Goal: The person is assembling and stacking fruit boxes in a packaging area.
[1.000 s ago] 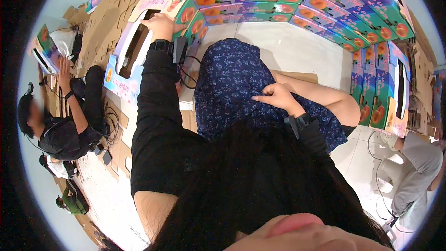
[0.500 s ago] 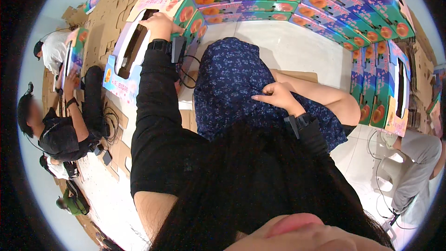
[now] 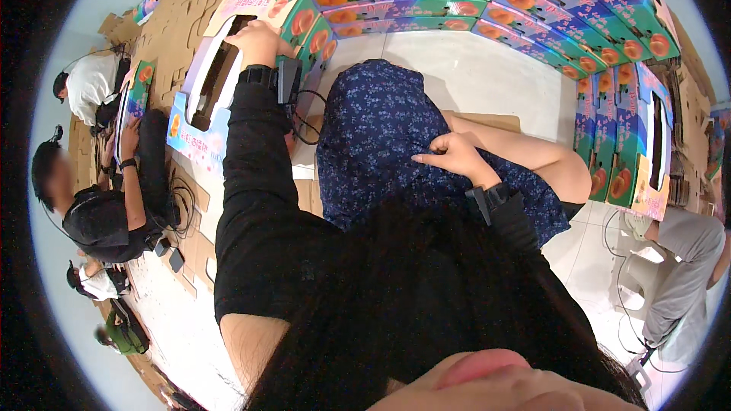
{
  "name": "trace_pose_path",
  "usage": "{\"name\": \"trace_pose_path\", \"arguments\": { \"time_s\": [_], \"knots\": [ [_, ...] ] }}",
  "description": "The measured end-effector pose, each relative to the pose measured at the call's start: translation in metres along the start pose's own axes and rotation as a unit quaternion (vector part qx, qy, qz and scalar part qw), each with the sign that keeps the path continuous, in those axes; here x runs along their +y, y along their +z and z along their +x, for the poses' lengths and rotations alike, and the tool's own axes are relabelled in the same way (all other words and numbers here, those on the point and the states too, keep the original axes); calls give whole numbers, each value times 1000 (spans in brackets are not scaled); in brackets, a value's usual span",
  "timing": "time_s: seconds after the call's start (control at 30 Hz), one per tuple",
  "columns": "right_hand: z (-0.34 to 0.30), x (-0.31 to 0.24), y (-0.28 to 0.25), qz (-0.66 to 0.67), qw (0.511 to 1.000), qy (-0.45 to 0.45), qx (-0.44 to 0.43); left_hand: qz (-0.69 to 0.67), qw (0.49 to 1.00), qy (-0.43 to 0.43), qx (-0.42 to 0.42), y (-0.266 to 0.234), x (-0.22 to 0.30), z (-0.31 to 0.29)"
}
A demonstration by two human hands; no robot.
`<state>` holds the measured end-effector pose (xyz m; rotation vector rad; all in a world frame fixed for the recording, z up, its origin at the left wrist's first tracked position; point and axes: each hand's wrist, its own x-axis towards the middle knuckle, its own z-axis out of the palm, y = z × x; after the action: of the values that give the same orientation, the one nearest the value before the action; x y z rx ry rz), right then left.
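My left hand (image 3: 257, 39) reaches forward and rests on the top edge of a colourful fruit-printed carton (image 3: 228, 68) with a long cut-out window; its fingers curl over the rim. My left arm is in a black sleeve with a dark device strapped at the wrist. My right hand (image 3: 451, 157) lies on my lap, pinching the dark blue flowered fabric of my skirt (image 3: 381, 137). It holds nothing else. Long dark hair hides the lower middle of the view.
Stacked fruit-printed cartons (image 3: 533, 7) curve along the back and right. Flat brown cardboard sheets (image 3: 167, 38) lie at the upper left. Two people (image 3: 99, 198) sit at the left handling a carton. Another person's legs (image 3: 685, 266) stand at the right on white floor.
My hands have stayed almost still. The people at the left have shifted, one now leaning in behind the carton that they hold.
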<state>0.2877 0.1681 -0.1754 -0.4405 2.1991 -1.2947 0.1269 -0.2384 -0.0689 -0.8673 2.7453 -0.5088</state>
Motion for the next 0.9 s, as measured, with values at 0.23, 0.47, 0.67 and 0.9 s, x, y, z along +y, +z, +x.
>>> {"name": "trace_pose_path", "arguments": {
  "time_s": [0.23, 0.47, 0.67, 0.9],
  "knots": [
    [-1, -3, -3, -11, 1000, 5, -10, -87, 996, 5, 24, -10, -3, -27],
    [0, -4, -4, -15, 1000, 10, -5, -233, 965, -27, 116, 4, -2, -39],
    [-2, -4, -4, -7, 1000, 9, -5, -224, 967, -34, 119, 4, -1, -40],
    [-2, -4, -6, -15, 1000, 7, -15, -232, 964, -37, 128, 4, -2, -45]
  ]
}}
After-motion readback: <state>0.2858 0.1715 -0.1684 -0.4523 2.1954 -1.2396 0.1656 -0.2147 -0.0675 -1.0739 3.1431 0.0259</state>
